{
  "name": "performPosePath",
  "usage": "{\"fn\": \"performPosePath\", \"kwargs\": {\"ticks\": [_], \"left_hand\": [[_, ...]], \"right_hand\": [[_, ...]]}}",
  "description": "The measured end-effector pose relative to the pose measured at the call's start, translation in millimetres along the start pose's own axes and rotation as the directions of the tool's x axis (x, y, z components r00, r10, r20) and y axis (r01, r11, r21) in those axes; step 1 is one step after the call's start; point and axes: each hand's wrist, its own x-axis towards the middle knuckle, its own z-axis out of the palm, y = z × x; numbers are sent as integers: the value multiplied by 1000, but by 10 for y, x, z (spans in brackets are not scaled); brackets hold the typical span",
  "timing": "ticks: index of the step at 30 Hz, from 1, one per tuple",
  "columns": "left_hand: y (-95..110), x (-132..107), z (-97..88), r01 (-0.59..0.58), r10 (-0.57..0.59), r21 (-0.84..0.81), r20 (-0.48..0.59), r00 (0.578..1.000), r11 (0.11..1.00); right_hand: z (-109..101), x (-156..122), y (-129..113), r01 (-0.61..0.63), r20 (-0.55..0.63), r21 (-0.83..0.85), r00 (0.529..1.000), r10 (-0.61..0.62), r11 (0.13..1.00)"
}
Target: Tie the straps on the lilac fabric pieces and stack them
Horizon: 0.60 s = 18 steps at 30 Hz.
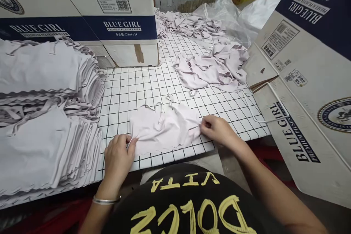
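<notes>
A small pale pink strapped garment [164, 126] lies flat on the white grid-patterned table [137, 87], near its front edge. My left hand [118, 156] pinches the garment's left edge. My right hand [216, 128] pinches its right edge. The straps curl up toward the far side of the piece. A silver bangle sits on my left wrist.
Tall stacks of folded pale garments [46, 117] fill the left. A loose heap of the same garments [214, 65] lies at the back right. Blue Girl cartons stand at the back left [82, 11] and right [309, 80]. Clear plastic bags [227, 11] lie behind.
</notes>
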Motion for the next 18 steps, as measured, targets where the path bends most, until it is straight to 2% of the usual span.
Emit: {"fn": "performPosePath", "kwargs": {"ticks": [3,7,10,13,15,16,18], "left_hand": [[84,34,-20,41,-41,-38,-1,999,998],[168,28,-62,100,-104,56,68,992,993],[201,4,-83,77,-81,41,115,990,996],[200,-16,-108,117,-111,-85,78,991,989],[167,-22,-117,193,-181,-227,76,981,955],[137,-21,-116,234,-216,-322,91,972,917],[55,-13,-101,301,-268,-541,141,953,785]], "right_hand": [[-24,-40,65,-84,-107,-27,991,81,996],[80,-63,-20,-69,-70,-70,995,64,995],[148,-63,-43,-38,-93,10,995,39,999],[139,-60,-15,-74,-128,126,988,90,989],[123,-57,-2,-94,-80,91,992,102,991],[118,-54,0,-90,-48,74,994,94,993],[124,-44,-3,-90,-42,87,995,94,992]]}}
